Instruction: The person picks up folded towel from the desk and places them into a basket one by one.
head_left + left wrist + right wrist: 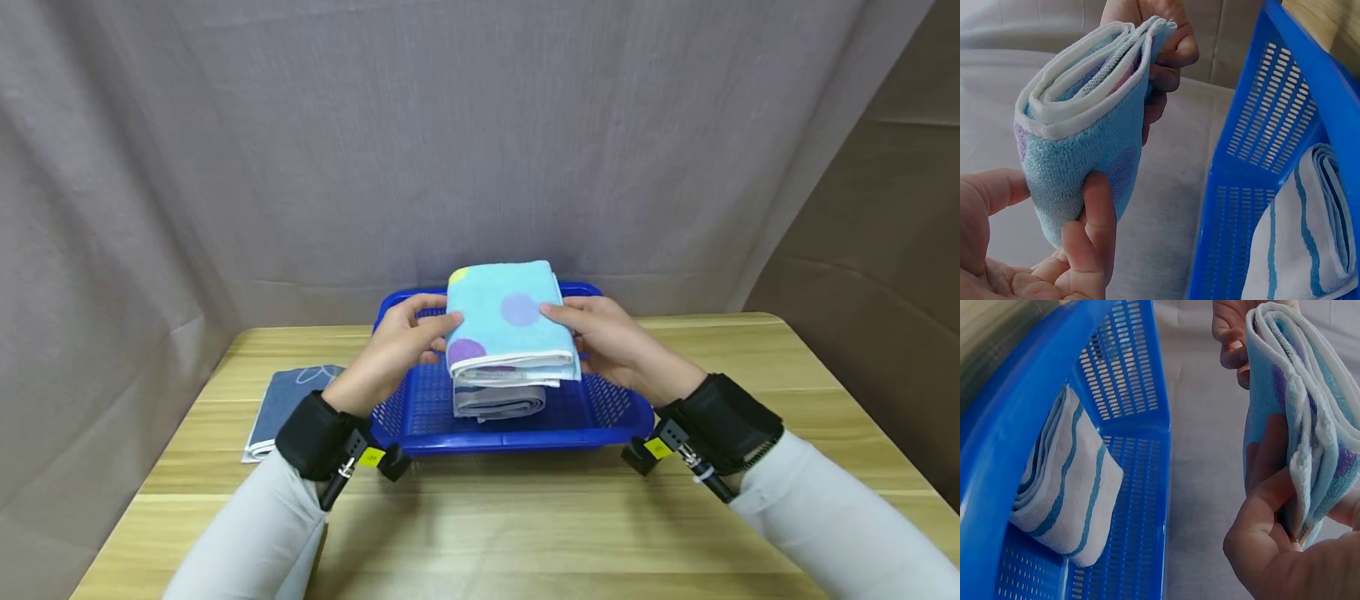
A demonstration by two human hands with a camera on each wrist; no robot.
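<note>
A folded light-blue towel [498, 321] with purple and yellow dots is held level above the blue basket [517, 439]. My left hand [401, 346] grips its left edge, thumb on top and fingers beneath. On the opposite edge my right hand [611, 337] pinches the towel the same way. In the left wrist view the towel's rolled layers [1079, 87] and white hems face the camera. Under it, inside the basket, lies a folded white towel with blue stripes [1075, 481], partly hidden in the head view.
A folded dark blue-grey towel [288, 404] lies on the wooden table [525, 525] left of the basket, partly behind my left wrist. Behind the table hangs a grey curtain [480, 142]. The basket has perforated walls and a raised rim.
</note>
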